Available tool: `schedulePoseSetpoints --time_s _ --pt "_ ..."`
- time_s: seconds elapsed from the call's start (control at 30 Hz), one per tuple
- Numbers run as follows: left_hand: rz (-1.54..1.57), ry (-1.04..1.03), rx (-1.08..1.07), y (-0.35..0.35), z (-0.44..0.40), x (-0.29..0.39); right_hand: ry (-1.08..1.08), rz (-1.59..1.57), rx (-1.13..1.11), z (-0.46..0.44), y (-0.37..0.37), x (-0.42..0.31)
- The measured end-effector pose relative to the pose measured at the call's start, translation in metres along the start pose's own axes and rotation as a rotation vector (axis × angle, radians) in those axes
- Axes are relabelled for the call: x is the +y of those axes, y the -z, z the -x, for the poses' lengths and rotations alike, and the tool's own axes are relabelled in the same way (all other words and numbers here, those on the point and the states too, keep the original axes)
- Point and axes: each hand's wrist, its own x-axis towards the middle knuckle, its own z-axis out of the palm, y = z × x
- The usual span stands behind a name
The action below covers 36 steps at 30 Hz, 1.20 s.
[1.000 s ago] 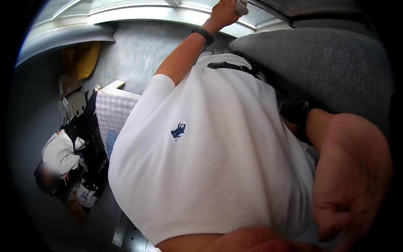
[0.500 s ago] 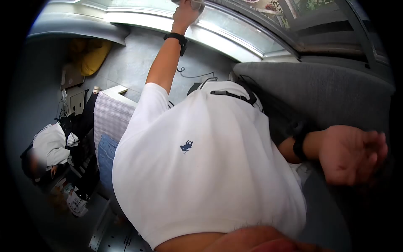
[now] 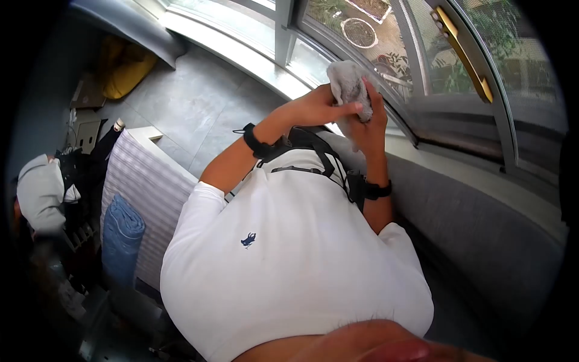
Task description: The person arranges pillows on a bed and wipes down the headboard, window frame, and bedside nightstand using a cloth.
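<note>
Both hands meet at the top centre, in front of the window, on a crumpled light grey cloth (image 3: 347, 83). My left hand (image 3: 315, 110) comes in from the left and grips the cloth's lower part, its thumb laid across it. From below, my right hand (image 3: 371, 123) closes on the cloth's right side, fingers pointing up. Part of the cloth is hidden by the fingers. Each wrist wears a black band. Below them is the white shirt (image 3: 301, 247) on my body.
A framed window (image 3: 416, 60) with a gold handle (image 3: 461, 53) stands at upper right, above a grey padded surface (image 3: 470, 211). Left are a checked cloth (image 3: 154, 208), a folded blue cloth (image 3: 122, 232), a yellow item (image 3: 129, 72) and another person (image 3: 41, 193).
My left hand has come away from the upper window area with the cloth. My right hand, earlier apart at the right with nothing in it, has moved up and taken hold of the cloth.
</note>
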Motion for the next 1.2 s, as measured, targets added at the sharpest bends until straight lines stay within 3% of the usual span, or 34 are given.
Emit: schedulePoseSetpoints --time_s 0.03,0.07,0.13,0.2,0.23,0.3,0.47,0.67,0.9,1.0,1.07,1.2 --pt "-0.319 -0.101 -0.012 0.013 0.0 0.001 -0.09 -0.196 -0.022 -0.011 -0.003 0.014" --pt "-0.642 -0.196 -0.032 0.023 0.004 -0.002 -0.078 -0.193 -0.047 -0.02 -0.002 0.013" --pt "-0.837 -0.022 0.057 0.032 0.035 0.061 0.313 0.127 0.137 -0.044 0.014 0.006" --pt "-0.408 -0.417 0.118 0.039 0.059 0.101 0.437 0.355 0.375 -0.068 0.044 -0.003" --pt "-0.266 -0.552 0.017 0.045 0.069 0.125 0.502 0.552 0.499 -0.078 0.063 -0.012" --pt "-0.036 -0.782 -0.206 0.048 0.076 0.16 0.664 0.487 0.756 -0.099 0.09 -0.013" --pt "-0.03 -0.823 -0.505 0.043 0.06 0.18 0.808 0.498 0.803 -0.144 0.126 -0.034" --pt "-0.017 -0.836 -0.69 0.045 0.035 0.181 0.807 0.597 0.792 -0.157 0.14 -0.037" --pt "-0.026 -0.837 -0.865 0.054 0.014 0.171 0.574 0.714 0.849 -0.121 0.152 -0.036" --pt "-0.036 -0.847 -0.886 0.064 0.004 0.16 0.581 0.756 0.864 -0.111 0.164 -0.017" --pt "-0.039 -0.841 -0.888 0.075 -0.001 0.154 0.414 0.802 0.941 -0.102 0.155 -0.014" --pt "-0.054 -0.835 -0.9 0.093 -0.002 0.145 0.288 0.988 0.998 -0.102 0.143 -0.02"
